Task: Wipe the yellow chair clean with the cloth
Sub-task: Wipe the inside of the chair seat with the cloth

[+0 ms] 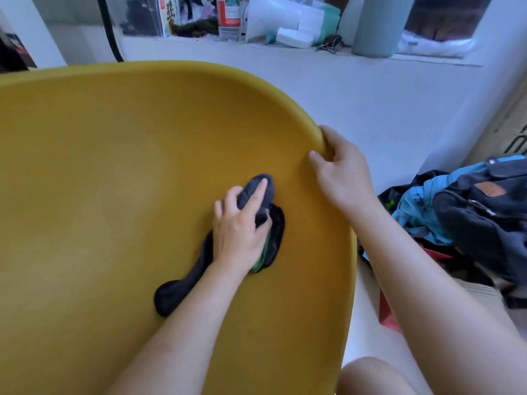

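Pressing the dark cloth (176, 295) onto the seat of the yellow chair (114, 166) with the left hand (239, 232), just right of the chair's middle. Gripping the bunched folds with the thumb tucked in and the index finger stretched along the top, letting the loose tail trail toward the chair's near edge. Steadying the chair with the right hand (342, 172), curling the fingers over the right rim and laying the thumb on the inner face.

Judging the wiping as under way and well short of done. Working only a small patch near the chair's right side, and leaving the wide left half, the far curve and the rim itself to cover. Finding no streaks or dirt on the yellow surface to mark off cleaned from uncleaned.

Noting a blue and black backpack (470, 212) slumped on the floor right of the chair, showing nothing of what is inside. Noting a clear box (142, 15) on the ledge beyond the chair, holding dark tangled things, possibly cables or clothing, too blurred to name. Noting a bottle (228, 15) standing beside that box, giving no readable fill level.
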Available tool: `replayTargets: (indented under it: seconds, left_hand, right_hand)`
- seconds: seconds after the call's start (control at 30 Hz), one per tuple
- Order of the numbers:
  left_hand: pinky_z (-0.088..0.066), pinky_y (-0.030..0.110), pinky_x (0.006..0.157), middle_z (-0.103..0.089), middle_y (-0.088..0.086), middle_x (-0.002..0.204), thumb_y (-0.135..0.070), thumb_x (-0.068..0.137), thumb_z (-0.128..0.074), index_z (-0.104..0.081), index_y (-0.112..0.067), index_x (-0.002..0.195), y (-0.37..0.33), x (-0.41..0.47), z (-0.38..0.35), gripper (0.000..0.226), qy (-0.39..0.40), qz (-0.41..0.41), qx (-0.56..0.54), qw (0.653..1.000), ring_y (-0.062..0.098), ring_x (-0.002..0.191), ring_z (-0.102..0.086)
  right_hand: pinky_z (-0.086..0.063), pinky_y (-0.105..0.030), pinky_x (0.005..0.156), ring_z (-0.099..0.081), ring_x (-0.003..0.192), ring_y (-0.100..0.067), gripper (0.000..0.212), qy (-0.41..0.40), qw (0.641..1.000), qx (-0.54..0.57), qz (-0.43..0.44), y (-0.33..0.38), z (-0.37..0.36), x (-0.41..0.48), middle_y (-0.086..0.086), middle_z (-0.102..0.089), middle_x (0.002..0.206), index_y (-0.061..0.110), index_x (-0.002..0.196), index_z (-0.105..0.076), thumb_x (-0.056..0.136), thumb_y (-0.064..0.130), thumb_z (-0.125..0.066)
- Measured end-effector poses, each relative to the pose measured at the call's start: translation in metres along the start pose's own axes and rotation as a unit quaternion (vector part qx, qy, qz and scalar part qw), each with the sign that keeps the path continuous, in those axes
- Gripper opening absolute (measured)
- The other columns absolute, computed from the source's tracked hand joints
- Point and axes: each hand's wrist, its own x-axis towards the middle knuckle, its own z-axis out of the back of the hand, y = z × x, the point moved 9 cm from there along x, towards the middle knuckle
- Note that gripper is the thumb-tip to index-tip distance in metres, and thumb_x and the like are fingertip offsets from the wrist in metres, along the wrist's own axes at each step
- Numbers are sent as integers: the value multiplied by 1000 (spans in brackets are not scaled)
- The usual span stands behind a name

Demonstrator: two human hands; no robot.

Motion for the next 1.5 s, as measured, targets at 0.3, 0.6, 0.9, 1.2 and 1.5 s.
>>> replayTargets:
  seconds: [0.3,0.6,0.9,1.2,1.5]
  left_hand:
    - [-25,28,114,-31,-24,141,-48,93,-51,-37,-55,137,-15,-141,-6,46,418,40,-278,864,-1,133,-28]
    - [-41,22,94,-58,-25,100,-42,85,-66,-70,-35,106,59,-144,40,22,305,-4,-32,952,-3,99,-51]
    - [-32,17,56,-44,-10,60,-38,97,-41,-50,-29,81,92,-125,93,21,142,154,-171,963,4,56,-40]
    - [-48,11,69,-70,-18,82,-21,94,-58,-72,-49,87,18,-197,124,31,467,168,-317,809,-6,75,-63]
    - [-48,41,77,-69,-1,75,-45,90,-50,-67,-14,84,107,-207,77,36,282,261,-88,919,20,76,-63]
  right_hand:
    - [-28,-41,108,-38,132,-26,64,-112,985,-73,111,36,9,-45,-10,-40,142,16,134,-51,71,9,-49]
    - [-41,-34,88,-51,115,-22,42,385,869,-301,77,7,-94,-183,1,-57,114,29,122,-56,90,56,-49]
    - [-40,-29,77,-52,85,-18,9,217,959,-117,138,29,-72,-128,2,-50,87,26,92,-73,84,21,-70]
    - [-59,-30,61,-71,70,-16,38,489,826,199,-198,32,-129,-240,-1,-67,89,33,127,-48,91,40,-55]
    - [-47,-19,54,-34,59,-11,22,392,768,412,-295,37,-125,-237,-4,-27,70,21,79,-57,88,2,-61]
